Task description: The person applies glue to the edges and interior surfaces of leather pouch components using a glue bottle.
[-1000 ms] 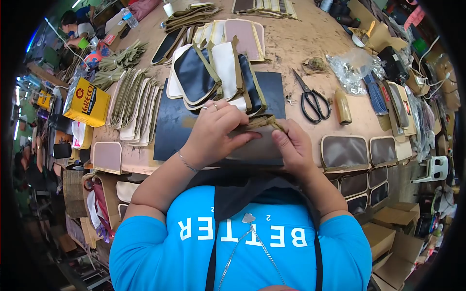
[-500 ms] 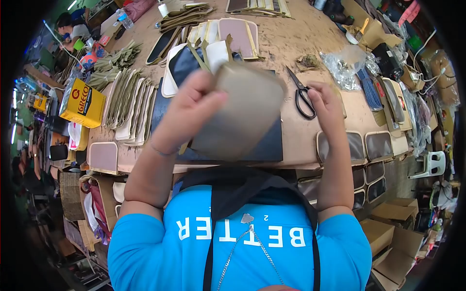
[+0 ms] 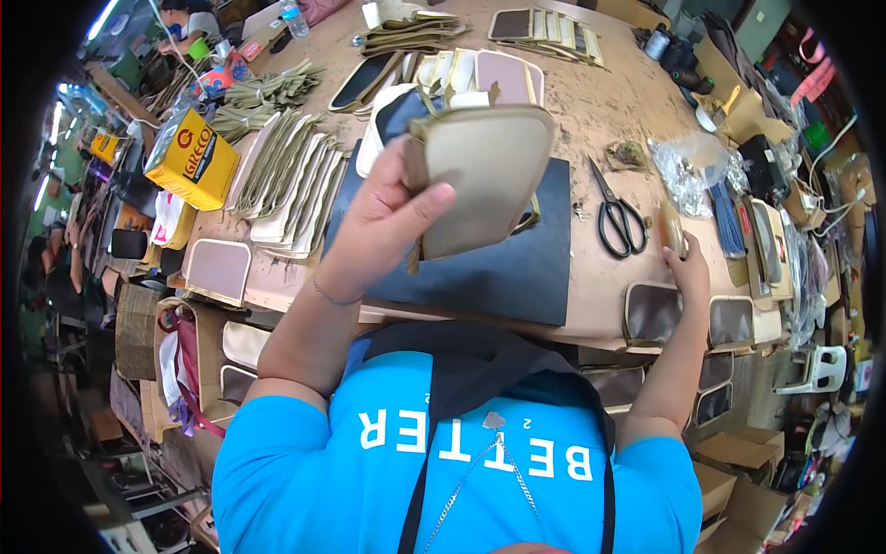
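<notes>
My left hand (image 3: 392,208) grips a beige panel (image 3: 489,175) with rounded corners and olive edging by its left side, thumb on the face. The panel is held up over a dark blue cutting mat (image 3: 471,286). On the right, the fingers of my right hand (image 3: 688,268) are closed around the near end of a yellowish oblong object (image 3: 674,229), whose kind I cannot make out. Black-handled scissors (image 3: 620,217) lie on the table between the mat and that hand. Behind the raised panel, a dark blue and white piece (image 3: 397,115) is partly hidden.
A yellow GRECO can (image 3: 192,162) stands at the left beside stacked edged strips (image 3: 291,185). More panels (image 3: 508,74) lie at the back. Plastic bags (image 3: 688,166), thread spools (image 3: 657,44) and a brush (image 3: 729,100) sit right. Grey panels (image 3: 653,312) line the near edge.
My right hand has moved right, from beside the scissors to the yellowish object, and closed on it. The beige panel has turned in my left hand. The view has shifted.
</notes>
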`<act>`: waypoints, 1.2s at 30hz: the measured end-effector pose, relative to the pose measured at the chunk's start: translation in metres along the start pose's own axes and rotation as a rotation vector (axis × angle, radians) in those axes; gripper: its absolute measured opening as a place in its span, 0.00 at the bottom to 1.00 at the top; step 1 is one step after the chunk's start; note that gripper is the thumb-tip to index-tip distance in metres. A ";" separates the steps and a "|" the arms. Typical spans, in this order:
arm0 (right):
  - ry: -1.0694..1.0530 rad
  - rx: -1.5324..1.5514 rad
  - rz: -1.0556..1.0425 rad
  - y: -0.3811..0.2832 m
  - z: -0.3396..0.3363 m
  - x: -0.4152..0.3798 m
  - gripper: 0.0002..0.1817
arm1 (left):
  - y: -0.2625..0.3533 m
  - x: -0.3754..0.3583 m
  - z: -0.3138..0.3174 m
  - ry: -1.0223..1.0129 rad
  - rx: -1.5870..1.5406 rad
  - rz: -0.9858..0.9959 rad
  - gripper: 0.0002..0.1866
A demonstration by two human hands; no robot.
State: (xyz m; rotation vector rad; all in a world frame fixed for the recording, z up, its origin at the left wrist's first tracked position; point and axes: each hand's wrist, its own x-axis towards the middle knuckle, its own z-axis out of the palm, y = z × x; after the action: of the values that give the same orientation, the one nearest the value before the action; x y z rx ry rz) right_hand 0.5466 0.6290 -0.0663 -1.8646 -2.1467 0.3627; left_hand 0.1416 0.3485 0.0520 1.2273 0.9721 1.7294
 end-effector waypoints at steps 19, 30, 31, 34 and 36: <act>-0.136 1.683 -0.742 -0.167 -0.105 -0.080 0.39 | -0.003 -0.028 0.004 -0.180 0.759 0.191 0.17; -0.161 1.408 -0.767 -0.223 -0.093 -0.102 0.30 | -0.001 -0.036 0.007 -0.224 0.849 0.226 0.18; -0.172 1.426 -0.722 -0.225 -0.092 -0.103 0.29 | -0.001 -0.036 0.007 -0.226 0.850 0.236 0.18; -0.192 1.406 -0.688 -0.232 -0.096 -0.110 0.29 | -0.003 -0.035 0.007 -0.228 0.852 0.261 0.18; -0.190 1.412 -0.672 -0.236 -0.096 -0.112 0.29 | -0.006 -0.034 0.007 -0.223 0.849 0.268 0.18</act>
State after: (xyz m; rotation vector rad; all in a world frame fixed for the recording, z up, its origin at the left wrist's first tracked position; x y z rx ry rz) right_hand 0.3785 0.4859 0.1036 -0.3232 -1.5866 1.3978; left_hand 0.1572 0.3208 0.0356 2.1119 1.5245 1.3331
